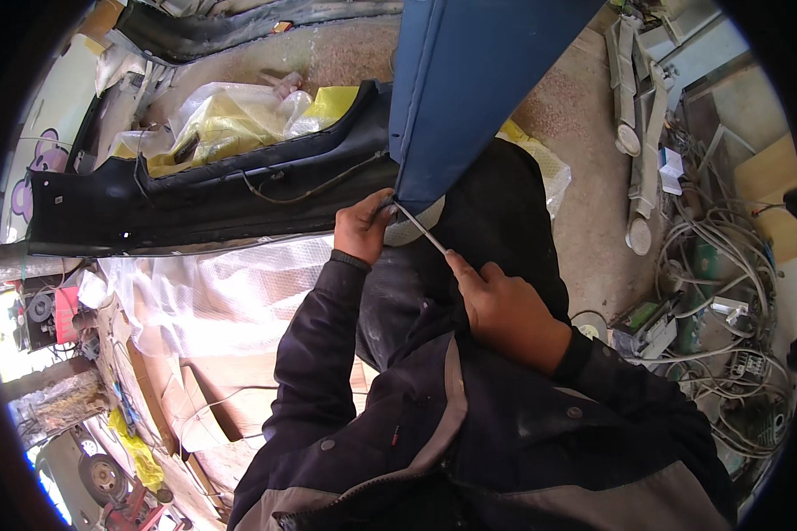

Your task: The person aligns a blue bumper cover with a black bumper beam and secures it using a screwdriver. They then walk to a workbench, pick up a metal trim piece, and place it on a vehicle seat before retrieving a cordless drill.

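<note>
Clearly, the biggest piece here is the long black moulded panel (204, 203), stretched left to right beyond the hands, with clear plastic sheeting (221, 292) on its near side. Next in size is the blue panel (465, 88), which runs lengthwise from the top of the view toward the person, narrowing to its near end above the dark-trousered leg (505, 212). The right hand (514, 310) has its fingers closed around the rear of a slim metal tool (422, 228), index finger laid forward along it; any handle is hidden in the palm. The left hand (361, 228) is nearer the blue panel, its fingers curled in at that panel's near left corner, though I cannot tell whether they pinch the edge or the tool's tip. The relation that matters: the tool's long axis slants forward and left from the right fingers, its tip meeting that corner beside the left fingertips.
</note>
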{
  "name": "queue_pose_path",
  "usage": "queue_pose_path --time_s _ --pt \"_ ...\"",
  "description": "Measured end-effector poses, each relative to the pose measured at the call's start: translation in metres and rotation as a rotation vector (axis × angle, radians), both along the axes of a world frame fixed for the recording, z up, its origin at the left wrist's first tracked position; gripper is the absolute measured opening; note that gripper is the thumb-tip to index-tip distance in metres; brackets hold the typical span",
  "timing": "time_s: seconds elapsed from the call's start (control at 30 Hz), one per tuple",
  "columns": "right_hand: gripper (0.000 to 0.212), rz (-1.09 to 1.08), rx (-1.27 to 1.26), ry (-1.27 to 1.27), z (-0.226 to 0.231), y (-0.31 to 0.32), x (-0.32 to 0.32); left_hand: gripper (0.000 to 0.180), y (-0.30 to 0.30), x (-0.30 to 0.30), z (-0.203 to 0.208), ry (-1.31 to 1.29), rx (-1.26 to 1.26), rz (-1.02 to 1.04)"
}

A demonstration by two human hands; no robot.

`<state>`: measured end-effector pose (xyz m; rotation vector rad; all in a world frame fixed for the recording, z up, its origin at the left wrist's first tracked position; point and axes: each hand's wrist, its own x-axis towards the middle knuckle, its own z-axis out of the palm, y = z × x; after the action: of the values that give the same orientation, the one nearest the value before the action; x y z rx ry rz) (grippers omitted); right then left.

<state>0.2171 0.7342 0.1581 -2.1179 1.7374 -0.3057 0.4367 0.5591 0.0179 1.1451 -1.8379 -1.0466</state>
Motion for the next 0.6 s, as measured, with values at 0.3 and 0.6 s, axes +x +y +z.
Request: queue_pose_path --time_s 0.3,0.6 --pt "0.047 -0.141 0.101 -0.664 -0.008 -0.011 -0.001 0.034 0.001 0.001 -0.002 0.021 0.006 -0.021" --pt "0.047 -0.503 0.703 -0.979 0.018 -0.018 0.012 0.035 -0.003 0.005 0.008 0.040 0.025 -0.139"
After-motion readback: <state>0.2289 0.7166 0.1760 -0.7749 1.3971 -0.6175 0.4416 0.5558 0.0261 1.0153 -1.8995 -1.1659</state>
